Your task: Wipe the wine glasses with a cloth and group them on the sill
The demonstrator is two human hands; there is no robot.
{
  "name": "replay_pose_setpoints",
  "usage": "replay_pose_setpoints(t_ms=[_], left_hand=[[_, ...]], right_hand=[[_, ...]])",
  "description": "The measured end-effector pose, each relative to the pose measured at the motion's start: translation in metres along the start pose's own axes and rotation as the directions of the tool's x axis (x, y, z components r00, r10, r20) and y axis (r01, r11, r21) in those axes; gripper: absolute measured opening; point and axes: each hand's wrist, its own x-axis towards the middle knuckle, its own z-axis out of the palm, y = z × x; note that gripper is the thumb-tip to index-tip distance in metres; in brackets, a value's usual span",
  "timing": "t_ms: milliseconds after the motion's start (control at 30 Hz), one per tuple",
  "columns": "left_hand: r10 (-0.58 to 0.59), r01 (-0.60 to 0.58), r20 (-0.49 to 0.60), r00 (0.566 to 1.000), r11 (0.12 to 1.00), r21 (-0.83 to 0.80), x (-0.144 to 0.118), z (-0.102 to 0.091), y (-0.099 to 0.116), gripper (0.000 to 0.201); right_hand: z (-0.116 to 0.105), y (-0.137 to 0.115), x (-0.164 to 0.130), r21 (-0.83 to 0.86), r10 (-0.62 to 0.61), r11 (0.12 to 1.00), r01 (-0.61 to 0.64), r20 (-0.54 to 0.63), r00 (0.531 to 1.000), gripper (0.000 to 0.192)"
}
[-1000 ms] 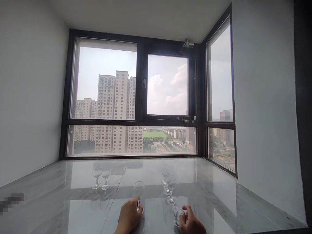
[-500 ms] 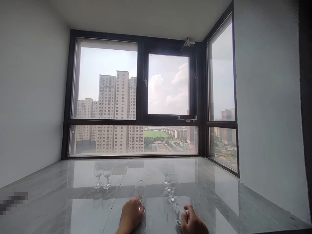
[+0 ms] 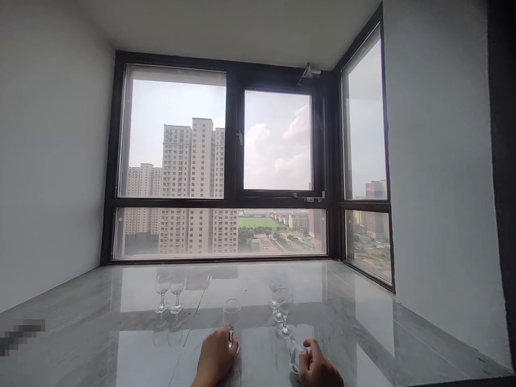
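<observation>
Barely anything has moved since the earlier frame: the whole view has slipped a hair to the left, which I take to be my head shifting, while my hands and the glasses keep their places against each other. So I judge the work stands at the same point, with each hand busy at a glass.

My left hand (image 3: 217, 352), at the bottom centre of the frame, is closed around the stem of the upright glass (image 3: 231, 310), its bowl showing above my knuckles. My right hand (image 3: 316, 365), lower right of centre and well apart from the left, has its fingers curled onto the tilted glass (image 3: 295, 361); my fingers hide part of it, and I can't tell which end points my way.

Just beyond that, three glasses (image 3: 284, 329) stand upright in a staggered line running away from me, overlapping in view. Left of centre, two glasses (image 3: 162, 301) stand upright side by side. All rest on the glossy grey sill (image 3: 141, 357). Across the upper middle is the dark-framed window (image 3: 231, 150), tall buildings (image 3: 201, 161) outside.
</observation>
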Motion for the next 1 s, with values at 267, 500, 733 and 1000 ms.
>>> replay_pose_setpoints(t_ms=[267, 500, 733, 1000], left_hand=[[-0.007, 0.007, 0.023, 1.000, 1.000, 0.022, 0.0006, -0.0010, 0.0000, 0.027], [-0.007, 0.007, 0.023, 1.000, 1.000, 0.022, -0.0005, -0.0035, 0.0018, 0.027], [-0.020, 0.019, 0.040, 0.999, 0.999, 0.044, -0.0018, -0.0063, 0.0041, 0.033], [-0.025, 0.024, 0.027, 0.999, 0.999, 0.032, 0.0003, -0.0024, 0.0014, 0.034]], right_hand=[[0.0008, 0.0006, -0.0003, -0.001, 0.007, 1.000, -0.007, -0.002, 1.000, 0.026], [-0.0004, -0.0002, 0.0000, 0.020, 0.017, 1.000, -0.018, 0.023, 1.000, 0.028], [0.0022, 0.0012, -0.0012, -0.033, -0.002, 0.999, 0.001, -0.016, 1.000, 0.023], [0.0003, 0.0015, -0.0008, -0.015, -0.012, 1.000, 0.012, -0.003, 1.000, 0.026]])
